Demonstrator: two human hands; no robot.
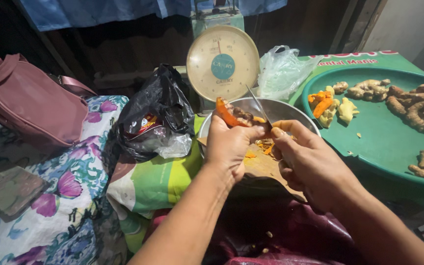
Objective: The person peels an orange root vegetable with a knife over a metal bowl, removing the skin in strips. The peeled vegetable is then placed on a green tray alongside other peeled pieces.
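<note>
My left hand holds an orange turmeric root, partly peeled, above a metal bowl. My right hand grips a small knife whose blade points up and rests against the root. Orange peel scraps lie on a brown board under my hands, over the bowl.
A round green tray at right carries ginger and turmeric roots and peeled pieces. Behind stand a dial scale, a clear plastic bag and a black plastic bag. A pink handbag and a phone lie on floral cloth at left.
</note>
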